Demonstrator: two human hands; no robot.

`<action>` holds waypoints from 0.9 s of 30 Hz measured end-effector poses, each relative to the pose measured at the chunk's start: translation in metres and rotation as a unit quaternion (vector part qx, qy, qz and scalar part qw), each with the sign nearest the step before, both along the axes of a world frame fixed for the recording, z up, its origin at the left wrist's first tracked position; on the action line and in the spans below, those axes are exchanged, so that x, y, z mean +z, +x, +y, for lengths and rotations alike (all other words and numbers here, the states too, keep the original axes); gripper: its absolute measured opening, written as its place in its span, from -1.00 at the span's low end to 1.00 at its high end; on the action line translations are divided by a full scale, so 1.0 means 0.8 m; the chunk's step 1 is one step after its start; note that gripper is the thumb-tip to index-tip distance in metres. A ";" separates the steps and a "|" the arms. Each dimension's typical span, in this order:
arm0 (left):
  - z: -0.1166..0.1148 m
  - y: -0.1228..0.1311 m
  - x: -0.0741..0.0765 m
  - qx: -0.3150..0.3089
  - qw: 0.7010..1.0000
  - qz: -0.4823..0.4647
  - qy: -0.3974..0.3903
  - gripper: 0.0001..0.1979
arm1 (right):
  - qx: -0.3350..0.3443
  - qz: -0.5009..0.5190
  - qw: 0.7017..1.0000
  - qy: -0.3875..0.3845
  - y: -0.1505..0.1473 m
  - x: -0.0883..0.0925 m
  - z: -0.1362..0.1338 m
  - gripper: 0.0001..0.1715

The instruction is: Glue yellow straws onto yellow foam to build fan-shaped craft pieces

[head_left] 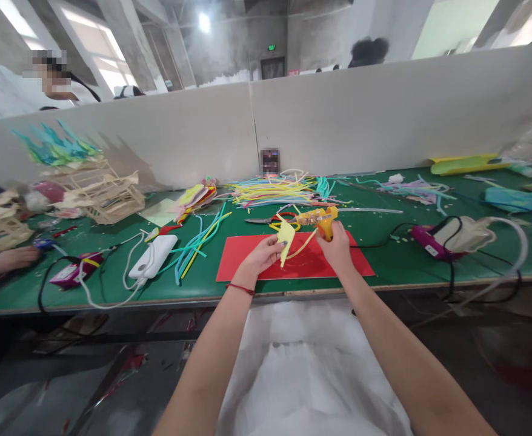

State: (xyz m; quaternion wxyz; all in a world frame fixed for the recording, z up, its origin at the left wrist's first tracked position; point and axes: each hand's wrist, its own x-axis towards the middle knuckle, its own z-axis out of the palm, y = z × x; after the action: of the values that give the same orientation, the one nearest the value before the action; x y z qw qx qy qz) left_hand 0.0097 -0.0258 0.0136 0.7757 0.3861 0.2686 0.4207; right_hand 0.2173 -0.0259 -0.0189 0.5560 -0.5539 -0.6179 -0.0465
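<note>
My left hand [266, 254] pinches a pale yellow folded piece [286, 235] that looks like paper or foam, with a thin yellow strip trailing from it to the right. My right hand [335, 247] is wrapped round the handle of a yellow hot glue gun [318, 217], whose nozzle points left toward the yellow piece. A clear glue stick [370, 210] seems to stick out from the gun's back. Both hands are above a red mat [239, 257]. Behind them lie scissors [259, 221] with red and orange handles, partly hidden by the yellow piece and the gun.
Coloured strips [270, 192] are heaped at the back, and blue and yellow ones [200, 245] lie left. A white power bank [154, 257] and purple boxes [76, 271] with cables flank the mat. Wooden racks [106, 200] stand left, near another person's hand [16, 259].
</note>
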 end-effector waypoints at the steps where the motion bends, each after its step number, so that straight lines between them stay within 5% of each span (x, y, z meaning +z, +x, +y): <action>1: 0.000 0.000 0.000 0.000 1.000 -0.001 -0.002 -0.73 | 0.001 0.002 1.000 -0.001 0.000 0.000 0.000 -0.88; 27: -0.001 -0.001 -0.002 -0.022 1.000 0.015 0.005 -0.65 | 0.006 0.022 1.000 -0.016 0.000 0.003 -0.002 -0.88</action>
State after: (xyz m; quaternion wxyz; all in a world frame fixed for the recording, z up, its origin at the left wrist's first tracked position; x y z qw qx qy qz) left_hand 0.0089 -0.0267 0.0123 0.7788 0.4016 0.2697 0.3994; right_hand 0.2171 -0.0272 -0.0166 0.5607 -0.5598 -0.6098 -0.0215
